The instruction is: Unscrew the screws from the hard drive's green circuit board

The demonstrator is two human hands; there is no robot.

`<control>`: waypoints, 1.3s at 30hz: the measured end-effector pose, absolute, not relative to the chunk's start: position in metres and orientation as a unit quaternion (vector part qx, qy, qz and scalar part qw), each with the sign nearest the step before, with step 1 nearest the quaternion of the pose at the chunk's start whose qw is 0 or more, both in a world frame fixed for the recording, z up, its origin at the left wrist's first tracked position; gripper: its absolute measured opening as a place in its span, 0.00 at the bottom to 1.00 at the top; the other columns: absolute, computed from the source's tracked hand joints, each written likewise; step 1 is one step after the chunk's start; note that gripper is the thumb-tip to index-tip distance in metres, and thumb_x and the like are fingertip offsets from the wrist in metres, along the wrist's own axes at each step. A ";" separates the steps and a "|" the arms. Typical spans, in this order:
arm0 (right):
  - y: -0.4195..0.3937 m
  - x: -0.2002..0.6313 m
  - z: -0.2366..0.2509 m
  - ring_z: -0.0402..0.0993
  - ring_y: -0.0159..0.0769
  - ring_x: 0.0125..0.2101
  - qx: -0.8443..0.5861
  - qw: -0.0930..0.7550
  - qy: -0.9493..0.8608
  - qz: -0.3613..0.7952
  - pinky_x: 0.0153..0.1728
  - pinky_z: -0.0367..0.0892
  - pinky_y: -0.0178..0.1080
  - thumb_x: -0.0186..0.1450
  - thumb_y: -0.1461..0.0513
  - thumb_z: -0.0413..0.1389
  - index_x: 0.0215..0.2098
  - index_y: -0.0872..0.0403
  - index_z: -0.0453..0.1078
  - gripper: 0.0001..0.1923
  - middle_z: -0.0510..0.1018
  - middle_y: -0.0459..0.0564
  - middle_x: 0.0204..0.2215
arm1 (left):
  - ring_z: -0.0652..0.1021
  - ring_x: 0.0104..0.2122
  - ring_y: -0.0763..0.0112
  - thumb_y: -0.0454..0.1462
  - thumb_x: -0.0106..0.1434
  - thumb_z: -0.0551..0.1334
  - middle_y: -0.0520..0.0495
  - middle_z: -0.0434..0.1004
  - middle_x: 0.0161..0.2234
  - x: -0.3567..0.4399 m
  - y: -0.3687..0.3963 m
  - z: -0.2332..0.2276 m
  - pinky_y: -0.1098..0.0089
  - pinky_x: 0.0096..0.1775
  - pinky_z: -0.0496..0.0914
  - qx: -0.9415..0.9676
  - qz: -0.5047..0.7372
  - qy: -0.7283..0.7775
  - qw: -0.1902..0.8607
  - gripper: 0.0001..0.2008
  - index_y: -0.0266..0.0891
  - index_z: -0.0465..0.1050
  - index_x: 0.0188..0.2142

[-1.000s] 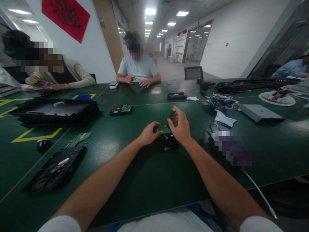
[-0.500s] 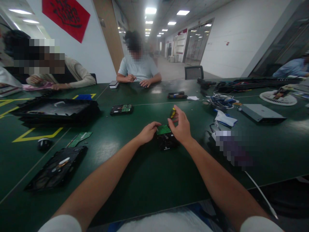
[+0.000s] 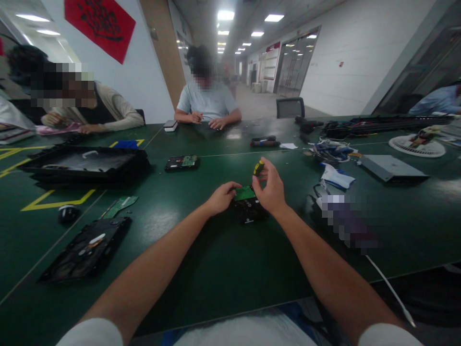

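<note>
A black hard drive (image 3: 249, 210) with a green circuit board (image 3: 245, 193) at its far end lies on the green table in front of me. My left hand (image 3: 222, 197) grips the drive's far left corner, fingers closed against its edge. My right hand (image 3: 271, 188) is closed around the yellow-and-black handle of a screwdriver (image 3: 258, 167), above the drive's right side. The screwdriver's shaft and tip cannot be made out. Part of the drive's right edge is hidden by my right hand.
Another drive (image 3: 182, 163) lies beyond, to the left. Nearer left are an opened black casing (image 3: 86, 250), a mouse (image 3: 68, 214) and a large black tray (image 3: 86, 161). A glove (image 3: 337, 177), cables (image 3: 331, 151) and a metal box (image 3: 393, 168) lie right. A person (image 3: 207, 105) sits opposite.
The screwdriver handle has turned slightly in my right hand, showing more of its yellow side. My left hand and the drive stay in place.
</note>
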State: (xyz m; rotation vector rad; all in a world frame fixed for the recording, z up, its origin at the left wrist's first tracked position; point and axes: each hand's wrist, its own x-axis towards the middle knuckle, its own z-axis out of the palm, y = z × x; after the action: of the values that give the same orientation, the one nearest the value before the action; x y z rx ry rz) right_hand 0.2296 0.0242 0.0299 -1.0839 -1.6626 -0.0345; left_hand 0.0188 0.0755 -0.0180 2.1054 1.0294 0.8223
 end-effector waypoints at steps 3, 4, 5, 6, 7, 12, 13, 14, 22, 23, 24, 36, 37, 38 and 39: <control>0.026 0.230 0.029 0.77 0.42 0.43 -0.459 0.548 -0.699 -0.014 0.43 0.80 0.48 0.69 0.61 0.56 0.70 0.48 0.51 0.34 0.72 0.59 0.56 | 0.76 0.52 0.60 0.33 0.68 0.56 0.45 0.78 0.52 0.018 0.076 -0.019 0.55 0.58 0.70 0.806 0.311 0.394 0.315 0.17 0.43 0.74 0.54; 0.026 0.230 0.029 0.77 0.42 0.42 -0.460 0.548 -0.698 -0.015 0.43 0.80 0.48 0.69 0.60 0.56 0.70 0.47 0.51 0.34 0.72 0.58 0.55 | 0.76 0.53 0.60 0.33 0.68 0.56 0.45 0.78 0.53 0.018 0.077 -0.020 0.54 0.58 0.69 0.808 0.311 0.392 0.312 0.16 0.43 0.75 0.53; 0.026 0.230 0.029 0.77 0.42 0.41 -0.462 0.549 -0.697 -0.017 0.42 0.80 0.49 0.69 0.60 0.56 0.70 0.47 0.51 0.33 0.72 0.58 0.54 | 0.76 0.54 0.60 0.32 0.68 0.56 0.45 0.78 0.53 0.018 0.077 -0.020 0.54 0.59 0.68 0.809 0.313 0.389 0.310 0.16 0.43 0.75 0.52; 0.026 0.231 0.029 0.77 0.42 0.40 -0.463 0.548 -0.696 -0.019 0.42 0.81 0.49 0.69 0.59 0.56 0.69 0.47 0.52 0.33 0.72 0.57 0.53 | 0.75 0.55 0.60 0.32 0.68 0.56 0.45 0.77 0.54 0.018 0.077 -0.021 0.54 0.60 0.68 0.810 0.316 0.385 0.308 0.16 0.43 0.76 0.51; 0.026 0.231 0.029 0.77 0.41 0.39 -0.464 0.548 -0.696 -0.021 0.41 0.81 0.49 0.69 0.58 0.57 0.69 0.46 0.53 0.33 0.72 0.57 0.53 | 0.75 0.55 0.61 0.31 0.68 0.56 0.45 0.77 0.54 0.018 0.077 -0.021 0.54 0.61 0.67 0.812 0.318 0.381 0.307 0.15 0.43 0.76 0.51; 0.025 0.231 0.030 0.77 0.42 0.42 -0.462 0.543 -0.701 -0.023 0.45 0.80 0.50 0.69 0.61 0.56 0.71 0.46 0.51 0.34 0.71 0.57 0.56 | 0.75 0.55 0.62 0.30 0.67 0.56 0.44 0.77 0.54 0.019 0.077 -0.021 0.54 0.62 0.67 0.816 0.329 0.359 0.310 0.15 0.42 0.76 0.49; 0.025 0.231 0.029 0.77 0.43 0.42 -0.463 0.543 -0.700 -0.022 0.45 0.79 0.50 0.69 0.61 0.56 0.71 0.46 0.51 0.35 0.71 0.57 0.56 | 0.76 0.55 0.63 0.29 0.67 0.56 0.44 0.77 0.54 0.019 0.077 -0.021 0.54 0.61 0.67 0.817 0.330 0.357 0.310 0.14 0.42 0.76 0.48; 0.025 0.231 0.029 0.77 0.43 0.43 -0.463 0.544 -0.700 -0.022 0.45 0.79 0.49 0.69 0.61 0.56 0.71 0.47 0.50 0.35 0.71 0.57 0.57 | 0.76 0.55 0.63 0.29 0.67 0.56 0.44 0.77 0.53 0.019 0.077 -0.021 0.54 0.61 0.67 0.817 0.331 0.356 0.309 0.14 0.41 0.77 0.48; 0.025 0.231 0.030 0.76 0.42 0.40 -0.465 0.547 -0.696 -0.023 0.43 0.80 0.49 0.69 0.58 0.56 0.69 0.46 0.54 0.32 0.73 0.56 0.51 | 0.76 0.54 0.62 0.29 0.67 0.57 0.44 0.77 0.53 0.019 0.080 -0.025 0.54 0.61 0.67 0.828 0.339 0.340 0.291 0.13 0.41 0.78 0.47; 0.025 0.231 0.030 0.77 0.42 0.41 -0.465 0.546 -0.697 -0.023 0.43 0.80 0.50 0.69 0.59 0.56 0.70 0.46 0.53 0.32 0.73 0.56 0.51 | 0.76 0.54 0.62 0.29 0.67 0.57 0.44 0.77 0.53 0.019 0.080 -0.025 0.54 0.61 0.68 0.828 0.341 0.338 0.291 0.14 0.41 0.78 0.47; 0.025 0.231 0.030 0.77 0.43 0.42 -0.463 0.546 -0.697 -0.023 0.44 0.79 0.50 0.69 0.59 0.56 0.70 0.46 0.52 0.33 0.73 0.57 0.52 | 0.76 0.54 0.62 0.29 0.67 0.57 0.44 0.77 0.53 0.019 0.080 -0.025 0.54 0.61 0.68 0.827 0.343 0.337 0.291 0.14 0.41 0.78 0.47; 0.024 0.231 0.031 0.76 0.42 0.40 -0.471 0.530 -0.704 -0.046 0.45 0.79 0.49 0.70 0.60 0.55 0.71 0.46 0.52 0.33 0.73 0.56 0.52 | 0.76 0.54 0.63 0.28 0.68 0.56 0.44 0.77 0.52 0.019 0.078 -0.022 0.54 0.60 0.68 0.831 0.349 0.320 0.292 0.14 0.41 0.79 0.45; 0.024 0.231 0.032 0.76 0.41 0.41 -0.469 0.530 -0.705 -0.048 0.46 0.78 0.49 0.70 0.61 0.54 0.71 0.46 0.51 0.33 0.73 0.56 0.52 | 0.76 0.54 0.63 0.28 0.68 0.56 0.44 0.77 0.52 0.019 0.077 -0.021 0.54 0.60 0.68 0.831 0.349 0.319 0.292 0.14 0.41 0.79 0.45; 0.024 0.231 0.032 0.76 0.41 0.41 -0.467 0.531 -0.705 -0.049 0.46 0.78 0.49 0.70 0.61 0.54 0.71 0.47 0.51 0.34 0.73 0.57 0.53 | 0.76 0.54 0.63 0.28 0.68 0.55 0.44 0.77 0.52 0.019 0.077 -0.021 0.54 0.60 0.69 0.831 0.349 0.319 0.292 0.14 0.41 0.79 0.45; 0.024 0.230 0.032 0.76 0.41 0.41 -0.467 0.533 -0.704 -0.050 0.45 0.78 0.49 0.69 0.61 0.54 0.71 0.47 0.51 0.34 0.72 0.57 0.54 | 0.76 0.54 0.63 0.28 0.68 0.55 0.44 0.77 0.52 0.019 0.077 -0.021 0.54 0.60 0.69 0.831 0.349 0.319 0.292 0.15 0.41 0.79 0.45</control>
State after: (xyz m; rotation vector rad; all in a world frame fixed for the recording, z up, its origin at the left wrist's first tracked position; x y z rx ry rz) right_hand 0.2305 0.0235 0.0322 -1.1128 -1.6788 -0.1200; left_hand 0.0191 0.0767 -0.0206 2.2155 0.8498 0.9289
